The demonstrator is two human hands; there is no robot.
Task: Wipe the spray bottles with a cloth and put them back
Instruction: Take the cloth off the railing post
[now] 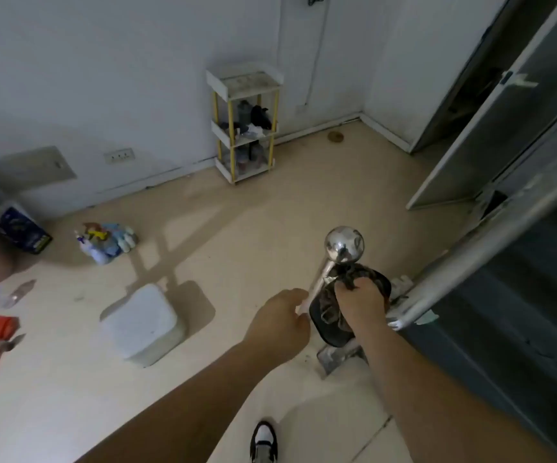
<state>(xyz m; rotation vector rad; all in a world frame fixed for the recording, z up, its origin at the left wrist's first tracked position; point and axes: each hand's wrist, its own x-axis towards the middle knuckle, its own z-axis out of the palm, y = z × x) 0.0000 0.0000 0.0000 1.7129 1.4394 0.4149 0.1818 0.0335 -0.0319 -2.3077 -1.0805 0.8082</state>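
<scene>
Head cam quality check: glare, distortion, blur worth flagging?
Head view: dim overall, hard shadows on the floor beside the white box; specular glare on the chrome ball; fisheye bends the door frame at right; spray bottles small and soft; left edge blurred.

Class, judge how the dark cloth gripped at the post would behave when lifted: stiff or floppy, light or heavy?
Probably floppy: the cloth bunches in the right hand and hangs limp by the post. Likely light, since one hand's grip gathers it.
</scene>
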